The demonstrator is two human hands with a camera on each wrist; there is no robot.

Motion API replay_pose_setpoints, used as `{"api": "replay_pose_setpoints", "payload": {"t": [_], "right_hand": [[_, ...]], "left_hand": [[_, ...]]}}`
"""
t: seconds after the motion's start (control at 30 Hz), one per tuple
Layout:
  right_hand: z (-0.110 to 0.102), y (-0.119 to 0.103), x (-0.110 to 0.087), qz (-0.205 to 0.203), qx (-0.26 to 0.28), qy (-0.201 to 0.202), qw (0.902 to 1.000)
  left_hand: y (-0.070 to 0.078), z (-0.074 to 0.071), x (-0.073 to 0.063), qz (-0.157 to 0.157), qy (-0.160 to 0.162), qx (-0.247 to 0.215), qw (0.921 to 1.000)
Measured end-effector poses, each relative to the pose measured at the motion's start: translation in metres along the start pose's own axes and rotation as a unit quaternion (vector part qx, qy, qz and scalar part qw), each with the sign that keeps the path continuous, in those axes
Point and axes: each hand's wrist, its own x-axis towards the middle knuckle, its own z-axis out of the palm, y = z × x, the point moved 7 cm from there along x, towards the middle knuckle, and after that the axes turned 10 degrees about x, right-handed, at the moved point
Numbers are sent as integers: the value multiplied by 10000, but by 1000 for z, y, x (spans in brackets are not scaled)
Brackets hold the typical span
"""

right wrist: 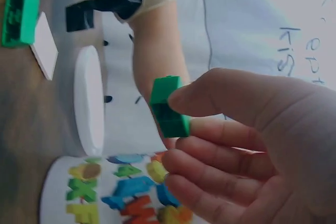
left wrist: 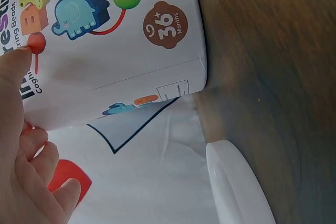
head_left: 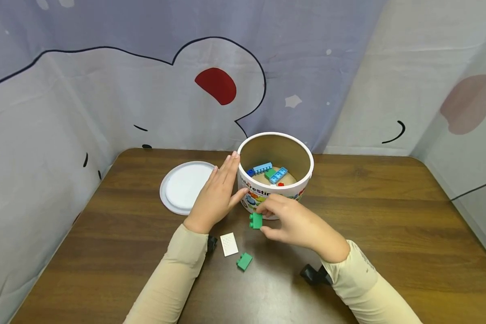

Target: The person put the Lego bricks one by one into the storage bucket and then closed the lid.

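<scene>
My right hand (head_left: 295,222) pinches a green building block (right wrist: 169,107) between thumb and fingers, in front of the white bucket (head_left: 312,171). The right wrist view shows the block held above the table. My left hand (head_left: 216,195) lies against the bucket's left side, its fingers straight and pointing up to the rim, with the thumb on the printed front (left wrist: 79,66). Inside the bucket are several blocks, among them a light blue block (head_left: 278,175) and a bit of red (head_left: 281,184). A second green block (head_left: 244,261) and a white studded plate (head_left: 228,244) lie on the table near me.
A round white lid (head_left: 186,186) lies flat on the wooden table (head_left: 372,211), left of the bucket. Behind the table hangs a printed cloth (head_left: 146,99). Black camera mounts (head_left: 316,274) are strapped at the wrists.
</scene>
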Motion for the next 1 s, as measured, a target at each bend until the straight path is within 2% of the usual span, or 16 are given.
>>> {"api": "replay_pose_setpoints", "payload": {"t": [0.2,0.4,0.63,0.8,1.0], "right_hand": [[-24,-3,-2,-456,116,745,9961],[-45,-3,-5,-866,248,1616,9827],[-65,11,-1,-568,273,2370,9695],[-72,29,11,-19,208,2433,9697],[-68,49,31,736,168,1888,9791]], "left_hand": [[1,-1,1,-13,-42,-22,10000],[1,-1,0,-17,-86,-43,10000],[0,1,-2,4,-35,-24,10000],[0,1,-3,-46,-85,-85,9999],[-1,3,-3,-44,-80,-89,9999]]}}
